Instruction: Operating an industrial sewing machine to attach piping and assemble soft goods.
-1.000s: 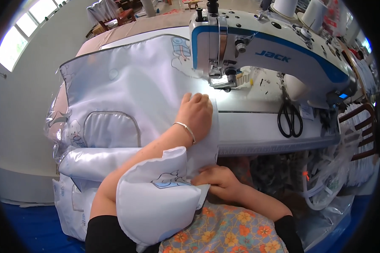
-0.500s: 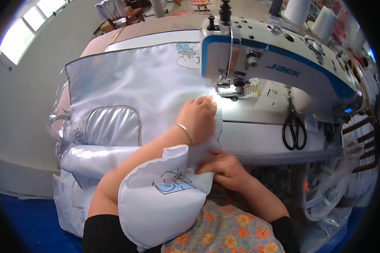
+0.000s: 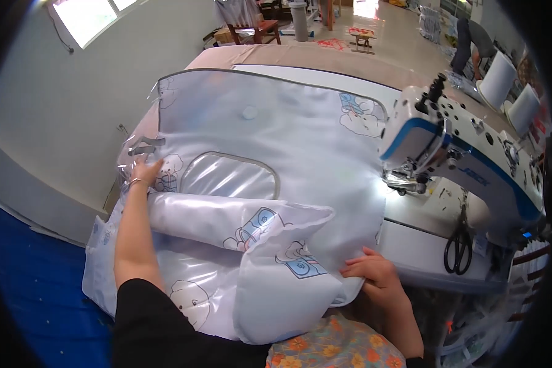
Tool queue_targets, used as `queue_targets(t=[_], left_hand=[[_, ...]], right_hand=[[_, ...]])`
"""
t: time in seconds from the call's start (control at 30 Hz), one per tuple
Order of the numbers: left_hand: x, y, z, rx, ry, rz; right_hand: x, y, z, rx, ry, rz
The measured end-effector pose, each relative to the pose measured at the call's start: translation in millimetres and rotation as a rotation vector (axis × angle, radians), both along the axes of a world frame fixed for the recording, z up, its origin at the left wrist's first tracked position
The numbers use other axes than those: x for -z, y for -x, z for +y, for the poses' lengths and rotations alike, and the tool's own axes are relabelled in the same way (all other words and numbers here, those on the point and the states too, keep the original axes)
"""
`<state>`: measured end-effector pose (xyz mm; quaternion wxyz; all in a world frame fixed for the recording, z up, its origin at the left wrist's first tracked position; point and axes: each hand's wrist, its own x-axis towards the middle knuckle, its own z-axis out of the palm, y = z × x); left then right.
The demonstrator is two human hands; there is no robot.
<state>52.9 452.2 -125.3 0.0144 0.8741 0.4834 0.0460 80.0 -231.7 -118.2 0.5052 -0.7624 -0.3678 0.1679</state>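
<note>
A large silvery-white fabric cover [image 3: 313, 159] with grey-bound edges and cartoon animal prints spreads over the table. A rounded shiny panel [image 3: 230, 175] is set into it. At its left edge is my left hand [image 3: 144, 172], thumb spread from the fingers, beside crinkled clear plastic [image 3: 129, 161]; the plastic partly hides the fingertips. My right hand [image 3: 377, 276] is closed on the near right edge of the cover, close to my body. A folded, padded-looking flap [image 3: 285, 300] of it lies over my lap. The sewing machine [image 3: 460, 147] has its lit needle area at the cover's right edge.
Black scissors [image 3: 458, 248] lie on the table right of the machine's needle area. White thread cones [image 3: 498, 80] stand behind the machine. A wooden chair [image 3: 251, 27] is beyond the table. At the far right back, a person [image 3: 474, 46] bends over.
My left hand has moved from beside the needle to the cover's left edge. My right hand stays at the near right edge. The view has shifted, so the machine appears farther right.
</note>
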Motion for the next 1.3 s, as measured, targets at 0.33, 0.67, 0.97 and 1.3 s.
queue_targets(t=[0.33,0.67,0.97,1.3], left_hand=[[0,-16,13,-0.056,-0.156,0.061],[-55,-22,106,0.099,-0.653,-0.273],[-132,-144,-123,0.668,-0.584,0.232],[-26,-92,-488,1.637,0.041,-0.163]], right_hand=[[-7,4,6,0.075,0.055,0.028],[-1,4,9,0.088,0.013,-0.016],[8,14,21,0.09,-0.061,-0.108],[2,36,7,0.167,-0.104,-0.385]])
